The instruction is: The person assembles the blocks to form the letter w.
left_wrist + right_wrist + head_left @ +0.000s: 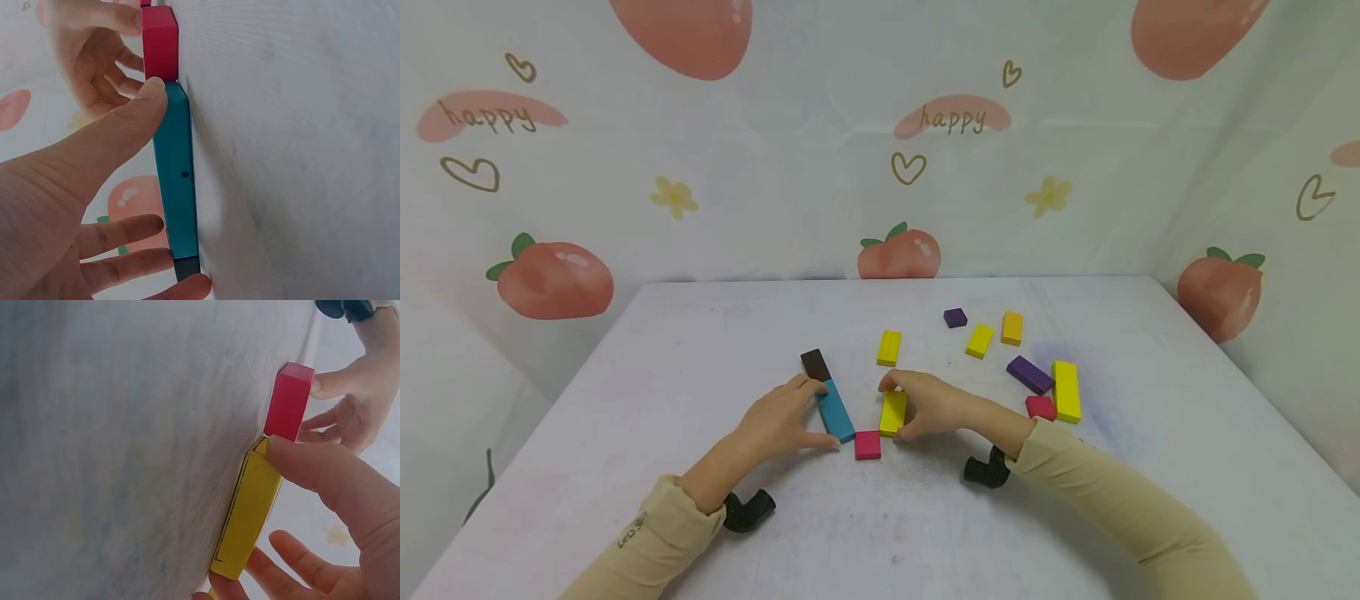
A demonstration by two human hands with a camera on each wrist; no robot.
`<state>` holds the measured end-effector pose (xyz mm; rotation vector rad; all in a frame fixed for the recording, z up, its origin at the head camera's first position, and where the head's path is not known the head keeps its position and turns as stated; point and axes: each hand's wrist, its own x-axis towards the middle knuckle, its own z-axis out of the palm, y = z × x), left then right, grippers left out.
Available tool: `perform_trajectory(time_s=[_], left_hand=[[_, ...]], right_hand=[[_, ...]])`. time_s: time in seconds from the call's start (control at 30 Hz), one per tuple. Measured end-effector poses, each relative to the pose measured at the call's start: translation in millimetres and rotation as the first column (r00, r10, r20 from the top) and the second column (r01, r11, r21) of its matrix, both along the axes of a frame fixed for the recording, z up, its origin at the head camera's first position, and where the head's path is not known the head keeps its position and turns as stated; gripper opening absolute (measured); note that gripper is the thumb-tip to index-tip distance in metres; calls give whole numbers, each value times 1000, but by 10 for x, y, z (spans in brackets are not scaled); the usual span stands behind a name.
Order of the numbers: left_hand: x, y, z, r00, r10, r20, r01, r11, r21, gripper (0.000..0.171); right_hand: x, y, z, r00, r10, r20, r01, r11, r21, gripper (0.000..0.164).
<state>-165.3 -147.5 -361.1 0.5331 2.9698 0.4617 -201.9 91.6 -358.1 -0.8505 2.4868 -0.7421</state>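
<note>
yellow block between your hands, its near corner close against the red block

your right hand grasps the yellow block end to end, thumb at the near end, fingertips at the far one. your left hand holds the blue block the same way, its fingers reaching the dark block beyond. the red block sits between your two thumbs, on the counter.

the likeliest slip is at that red block: with your right thumb in so tight a spot, a small push toward you could shove it askew or spread the corners. squeezing the blue block too firmly could kick its near end into the red, or break the line where it meets the dark block. stretch your right fingers outward and you might nudge the farther yellow piece just past them. your right sleeve is another risk, since a careless sweep of the arm could catch the crimson piece lying close by it.

the yellow block lies along the counter, its long axis running from your right thumb to those fingertips, away from you, the far end leaning slightly right. the blue block's far end leans left, so the pair opens outward between your hands.
</note>
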Motion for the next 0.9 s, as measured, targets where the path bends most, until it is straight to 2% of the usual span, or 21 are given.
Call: perform_trajectory(time_s=[0.3, 0.5, 0.67, 0.9], left_hand=[[4, -4, 3, 1000, -2, 1, 2, 1000, 1, 75], [4, -4, 5, 1000, -1, 3, 1, 1000, -2, 75], [-2, 0, 2, 1000, 0, 1, 0, 1000, -8, 75], [-3, -3, -8, 1000, 3, -3, -3, 1000, -6, 75]], right_hand=[[14, 7, 18, 1000, 0, 10, 0, 1000, -3, 63], [-37, 63, 42, 1000, -4, 11, 4, 1000, -4, 66], [-113, 131, 93, 999, -38, 3, 38, 999, -2, 60], [-245, 227, 85, 996, -52, -72, 49, 998, -49, 50]])
